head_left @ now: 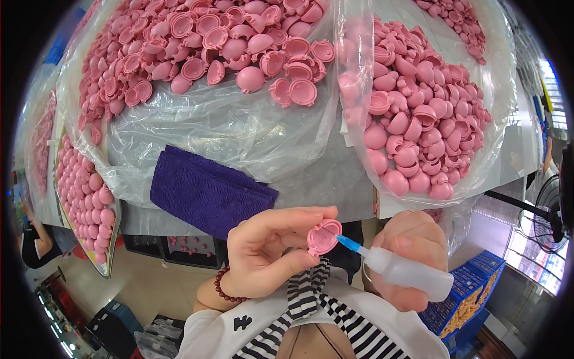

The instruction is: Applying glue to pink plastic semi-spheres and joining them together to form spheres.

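Note:
Between thumb and fingers, my left hand [269,254] pinches a small pink plastic half-shell [323,238], its hollow side facing up toward me. My right hand [415,251] is wrapped round a translucent white squeeze bottle [412,275] with a blue needle tip [348,242]. That tip points left and reaches the rim of the half-shell; whether it touches the inside I cannot tell. Just beyond my left hand lies a folded purple cloth [209,188] on the grey table [335,197].
Clear plastic sheeting [227,134] holds a large heap of pink shells [233,42] at the back. Another pile of pink shells [427,113] lies in a bag at right. Pink balls [89,203] fill a tray at left. Blue crates [472,287] and a fan [547,206] stand right.

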A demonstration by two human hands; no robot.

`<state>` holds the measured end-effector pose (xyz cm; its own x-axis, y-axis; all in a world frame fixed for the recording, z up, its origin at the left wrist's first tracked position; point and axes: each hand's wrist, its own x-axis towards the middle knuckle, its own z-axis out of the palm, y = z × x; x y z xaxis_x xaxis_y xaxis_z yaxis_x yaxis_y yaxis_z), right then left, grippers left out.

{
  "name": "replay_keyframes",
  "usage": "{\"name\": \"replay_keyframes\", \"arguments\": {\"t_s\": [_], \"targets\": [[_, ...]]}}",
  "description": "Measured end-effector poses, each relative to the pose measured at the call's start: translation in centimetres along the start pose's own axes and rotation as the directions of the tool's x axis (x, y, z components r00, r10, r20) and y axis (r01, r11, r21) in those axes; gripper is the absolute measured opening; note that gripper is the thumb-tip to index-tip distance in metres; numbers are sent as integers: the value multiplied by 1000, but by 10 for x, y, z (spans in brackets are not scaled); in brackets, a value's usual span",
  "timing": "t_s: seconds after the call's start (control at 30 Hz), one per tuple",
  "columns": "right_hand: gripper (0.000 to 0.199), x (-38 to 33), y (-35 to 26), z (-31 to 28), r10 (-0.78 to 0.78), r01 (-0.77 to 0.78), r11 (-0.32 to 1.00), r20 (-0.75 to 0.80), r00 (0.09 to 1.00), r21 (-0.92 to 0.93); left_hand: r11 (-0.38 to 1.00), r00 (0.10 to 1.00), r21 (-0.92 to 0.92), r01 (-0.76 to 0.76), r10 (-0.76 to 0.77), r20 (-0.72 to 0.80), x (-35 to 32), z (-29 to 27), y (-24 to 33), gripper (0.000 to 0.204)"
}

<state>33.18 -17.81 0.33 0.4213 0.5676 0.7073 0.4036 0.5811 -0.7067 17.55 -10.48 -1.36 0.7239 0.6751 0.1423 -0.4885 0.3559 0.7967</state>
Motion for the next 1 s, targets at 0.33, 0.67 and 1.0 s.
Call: {"name": "replay_keyframes", "arguments": {"t_s": [0.33, 0.67, 1.0], "targets": [[56, 4, -1, -1, 25, -23, 999, 88, 996, -29, 938, 988, 339, -79, 118, -95, -1, 5, 6, 36], [44, 29, 13, -88, -97, -260, 750, -490, 866, -608, 915, 993, -399, 66, -20, 117, -1, -11, -8, 37], [43, 25, 80, -299, 151, -545, 584, -578, 802, -602, 1000, 1000, -23, -9, 10, 12, 4, 1, 2, 42]]}}
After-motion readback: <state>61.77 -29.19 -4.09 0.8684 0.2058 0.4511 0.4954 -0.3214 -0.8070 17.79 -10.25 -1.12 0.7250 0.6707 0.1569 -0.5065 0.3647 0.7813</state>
